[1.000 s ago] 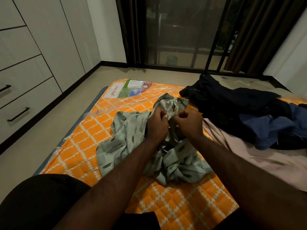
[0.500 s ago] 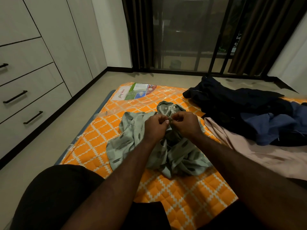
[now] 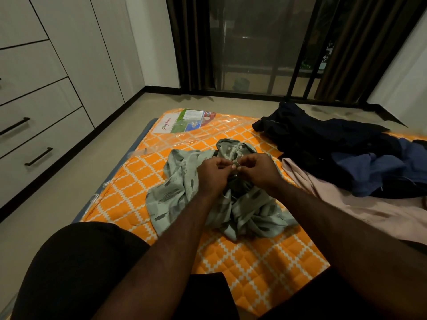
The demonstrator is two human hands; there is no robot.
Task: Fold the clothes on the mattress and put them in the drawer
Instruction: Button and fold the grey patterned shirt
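Mattress (image 3: 254, 262): orange, on the floor (image 3: 69, 195)
Drawers (image 3: 41, 139): closed, at left
Hands: left hand (image 3: 212, 176), right hand (image 3: 260, 172) together, pinching grey shirt (image 3: 178, 179)

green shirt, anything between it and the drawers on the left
Nothing visible lies on the floor between the mattress and the drawers. The drawers themselves are shut, so one must be pulled open first. The left hand and right hand pinch the green shirt.

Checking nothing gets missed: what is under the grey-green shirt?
The orange quilted mattress shows around the grey-green shirt, which the left hand and right hand pinch near its buttons. Anything beneath its crumpled folds is hidden.
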